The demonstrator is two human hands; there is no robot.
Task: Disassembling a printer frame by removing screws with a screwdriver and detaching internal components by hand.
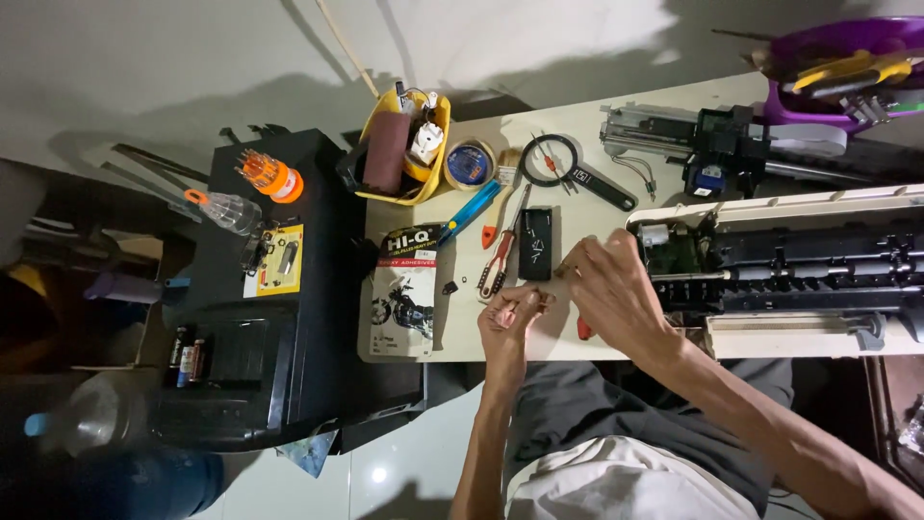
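Observation:
My left hand [510, 318] hovers over the front edge of the beige table [616, 125], its fingers pinched around a small piece too tiny to identify. Just to its right, my right hand [611, 289] pinches another tiny brownish piece at its fingertips, next to the left end of the opened printer [789, 260]. A red handle [584, 329] pokes out from under my right hand. A small black rectangular part [536, 243] and red-handled pliers [498, 262] lie just beyond both hands.
On the table are a yellow bin of parts [397, 144], a tape roll [469, 164], a magnifier [551, 159], a blue cutter [470, 212], an adhesive packet [404, 289] and a printer carriage assembly [703, 144]. A black printer [279, 318] stands left, a purple bowl of tools [847, 58] far right.

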